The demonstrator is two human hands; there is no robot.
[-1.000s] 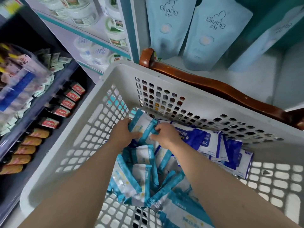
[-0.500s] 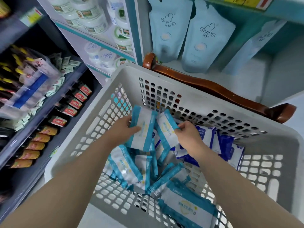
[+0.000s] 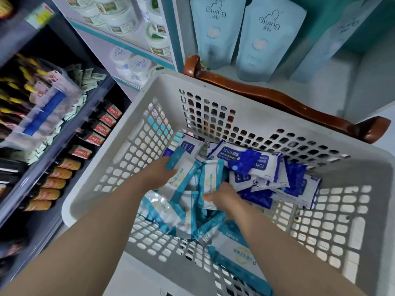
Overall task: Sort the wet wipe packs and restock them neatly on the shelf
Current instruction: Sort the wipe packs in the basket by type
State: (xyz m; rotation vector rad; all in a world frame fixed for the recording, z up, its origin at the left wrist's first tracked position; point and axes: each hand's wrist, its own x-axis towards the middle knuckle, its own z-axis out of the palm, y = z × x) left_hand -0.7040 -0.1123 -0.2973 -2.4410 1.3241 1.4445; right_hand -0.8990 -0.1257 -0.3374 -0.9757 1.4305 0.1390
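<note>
Dark shelving [image 3: 92, 101] left, white shelves [image 3: 119, 42] behind, wooden chair-back [image 3: 277, 101].

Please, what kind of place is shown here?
Probably a shop aisle: shelves carry rows of identical bottles, jars and pouches, and a basket holds many wipe packs.

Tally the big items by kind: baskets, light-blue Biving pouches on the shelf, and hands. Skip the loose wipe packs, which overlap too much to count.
White basket: 1
Light-blue Biving pouches: 3
Hands, left hand and right hand, each gripping teal-and-white wipe packs: 2
Total: 6
</note>
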